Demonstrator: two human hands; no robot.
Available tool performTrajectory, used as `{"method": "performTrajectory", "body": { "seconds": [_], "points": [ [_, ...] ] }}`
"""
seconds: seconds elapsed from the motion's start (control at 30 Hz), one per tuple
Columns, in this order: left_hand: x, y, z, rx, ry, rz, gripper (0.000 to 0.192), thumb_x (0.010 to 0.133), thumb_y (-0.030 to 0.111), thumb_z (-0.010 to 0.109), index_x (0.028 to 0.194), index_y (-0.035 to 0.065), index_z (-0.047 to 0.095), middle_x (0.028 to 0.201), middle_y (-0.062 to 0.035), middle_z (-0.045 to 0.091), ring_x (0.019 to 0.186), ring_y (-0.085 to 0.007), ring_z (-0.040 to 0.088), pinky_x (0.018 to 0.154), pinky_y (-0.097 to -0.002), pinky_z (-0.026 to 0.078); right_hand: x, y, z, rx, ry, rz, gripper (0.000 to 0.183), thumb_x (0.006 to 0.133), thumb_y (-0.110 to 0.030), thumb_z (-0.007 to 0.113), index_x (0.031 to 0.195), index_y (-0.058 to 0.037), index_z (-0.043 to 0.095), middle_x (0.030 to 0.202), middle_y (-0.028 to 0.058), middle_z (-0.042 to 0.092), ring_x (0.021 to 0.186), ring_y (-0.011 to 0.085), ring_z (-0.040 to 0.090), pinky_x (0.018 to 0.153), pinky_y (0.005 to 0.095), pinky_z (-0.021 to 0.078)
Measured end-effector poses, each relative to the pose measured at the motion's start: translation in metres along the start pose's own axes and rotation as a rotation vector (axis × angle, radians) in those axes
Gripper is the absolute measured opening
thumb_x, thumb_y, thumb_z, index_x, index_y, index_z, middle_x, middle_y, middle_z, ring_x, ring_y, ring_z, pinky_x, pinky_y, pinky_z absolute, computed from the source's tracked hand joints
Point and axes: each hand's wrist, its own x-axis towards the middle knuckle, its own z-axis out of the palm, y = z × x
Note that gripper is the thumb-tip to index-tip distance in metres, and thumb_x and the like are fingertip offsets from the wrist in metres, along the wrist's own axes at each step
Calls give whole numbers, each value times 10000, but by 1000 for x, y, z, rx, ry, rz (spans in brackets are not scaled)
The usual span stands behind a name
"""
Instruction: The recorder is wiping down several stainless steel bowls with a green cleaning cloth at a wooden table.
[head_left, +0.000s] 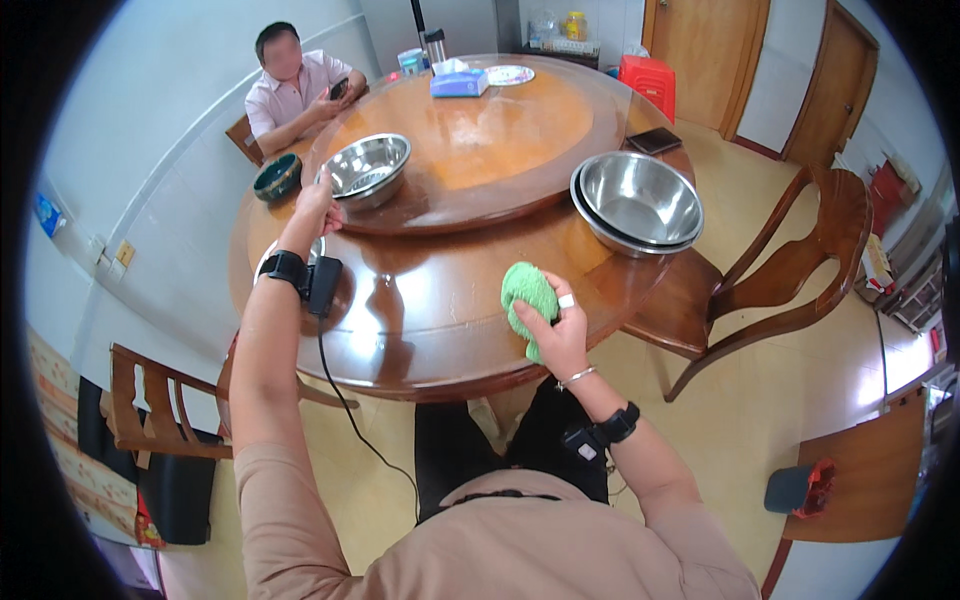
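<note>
My right hand (564, 330) grips a bunched green cloth (528, 296) above the near right part of the round wooden table (450, 352). My left hand (319, 206) reaches to the near left rim of a stainless steel bowl (371, 161), its thumb up at the edge; the bowl sits with another steel vessel under it on the raised turntable (465, 214). Whether the fingers close on the rim I cannot tell. Partly hidden behind my left wrist is a round, light-rimmed thing. At the right of the table stand nested steel basins (637, 199).
A dark green bowl (277, 178) stands left of the turntable. A tissue box (459, 84), a patterned plate (510, 75) and a steel flask (435, 49) are farther back. A seated person (289, 97) holds a phone. Wooden chairs (780, 277) flank the table; a black cable hangs from my left wrist.
</note>
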Motion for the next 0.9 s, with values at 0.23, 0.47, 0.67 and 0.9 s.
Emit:
{"method": "performTrajectory", "body": {
  "seconds": [0.23, 0.47, 0.67, 0.9],
  "points": [
    [-153, -31, 19, -207, -141, 383, 488, 951, 463, 469, 746, 23, 520, 563, -93, 582, 427, -148, 575, 376, -236, 443, 28, -7, -10, -33, 50, -56, 471, 828, -207, 709, 1185, 15, 496, 1039, 99, 606, 935, 142, 577, 832, 299, 477],
    [-202, -153, 23, -404, 230, 534, 226, 977, 256, 503, 930, 36, 520, 787, -43, 652, 724, -65, 582, 638, -212, 462, 63, -46, -20, -1104, -304, -23, 677, 819, -401, 658, 1313, -11, 409, 1405, 262, 318, 1193, 379, 463, 973, 435, 397],
    [-198, -173, 31, -661, 304, 662, 196, 992, 227, 473, 1053, 41, 474, 981, -78, 640, 890, -88, 564, 771, -206, 432, 64, 12, -39, -1316, -384, -173, 696, 877, -414, 570, 1451, -141, 285, 1441, 238, 309, 1332, 402, 309, 1089, 507, 238],
    [-204, -168, 32, -642, 290, 585, 204, 994, 207, 463, 1077, 21, 464, 1031, -87, 623, 930, -87, 538, 785, -216, 394, 60, 26, 6, -1343, -321, -73, 583, 938, -268, 453, 1468, -174, 229, 1456, 202, 327, 1366, 383, 272, 1101, 541, 198]
  ]
}}
